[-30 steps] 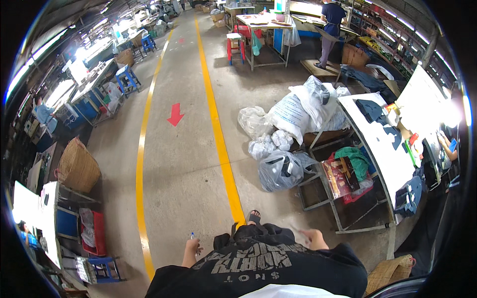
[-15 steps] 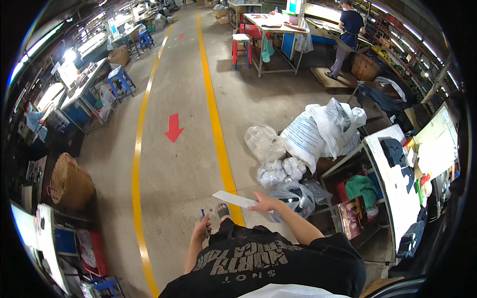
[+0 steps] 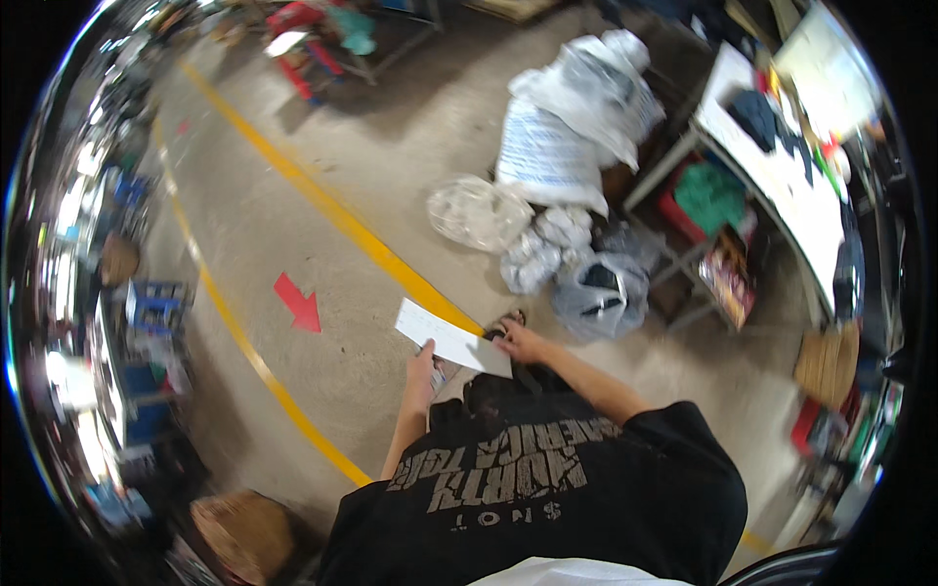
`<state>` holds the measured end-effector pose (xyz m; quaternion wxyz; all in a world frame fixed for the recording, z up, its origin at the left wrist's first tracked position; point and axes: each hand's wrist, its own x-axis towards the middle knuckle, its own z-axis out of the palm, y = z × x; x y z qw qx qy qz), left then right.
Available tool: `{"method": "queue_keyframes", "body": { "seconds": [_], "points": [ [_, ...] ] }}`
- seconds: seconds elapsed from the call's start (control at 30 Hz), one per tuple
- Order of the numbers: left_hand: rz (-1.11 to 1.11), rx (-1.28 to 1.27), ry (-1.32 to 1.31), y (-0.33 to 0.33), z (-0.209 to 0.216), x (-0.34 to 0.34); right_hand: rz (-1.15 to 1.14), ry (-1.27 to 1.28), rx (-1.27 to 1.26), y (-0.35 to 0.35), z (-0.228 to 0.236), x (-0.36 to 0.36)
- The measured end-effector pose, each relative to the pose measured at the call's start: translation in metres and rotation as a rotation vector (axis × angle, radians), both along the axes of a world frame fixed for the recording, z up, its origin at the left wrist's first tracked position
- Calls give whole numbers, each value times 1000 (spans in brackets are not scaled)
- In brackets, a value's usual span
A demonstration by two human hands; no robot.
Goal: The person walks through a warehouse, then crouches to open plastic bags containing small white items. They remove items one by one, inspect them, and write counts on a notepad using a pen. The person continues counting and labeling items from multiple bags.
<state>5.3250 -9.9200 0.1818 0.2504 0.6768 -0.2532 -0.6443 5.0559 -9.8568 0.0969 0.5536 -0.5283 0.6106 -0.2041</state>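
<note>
A long white card (image 3: 445,338) is held slanting in front of my body, above my feet. My left hand (image 3: 421,367) is closed on its lower left edge, thumb on top. At the card's right end is my right hand (image 3: 521,345), fingers drawn together beside a dark sandal (image 3: 495,333). Whether those fingers grip the card or something small cannot be made out. The blue pen seen earlier in my left hand is not visible.
Ahead right, stuffed white sacks (image 3: 555,146) and plastic bags (image 3: 601,295) lie on the floor. A white-topped table (image 3: 772,186) stands at right. Yellow lines (image 3: 322,200) and a red arrow (image 3: 299,304) mark the floor. A wicker basket (image 3: 244,535) stands lower left.
My view and body have turned to the right. My left hand has come up to the card and taken hold of it; my right hand has shifted to the card's right end.
</note>
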Motion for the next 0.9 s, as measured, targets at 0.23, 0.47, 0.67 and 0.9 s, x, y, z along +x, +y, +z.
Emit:
{"method": "queue_keyframes", "body": {
  "seconds": [0.23,0.47,0.67,0.9],
  "points": [
    [-188,50,-203,-112,-73,15,-69,107,159,24,-60,-53],
    [-964,99,-821,-194,-88,-45,-266,281,278,-10,-52,-21],
    [-1585,47,-644,-270,-121,-69,-381,-55,688,-38,-23,-26],
    [-2116,-297,-629,-355,-109,-89,-102,-115,774,-124,23,33]
  ]
}}
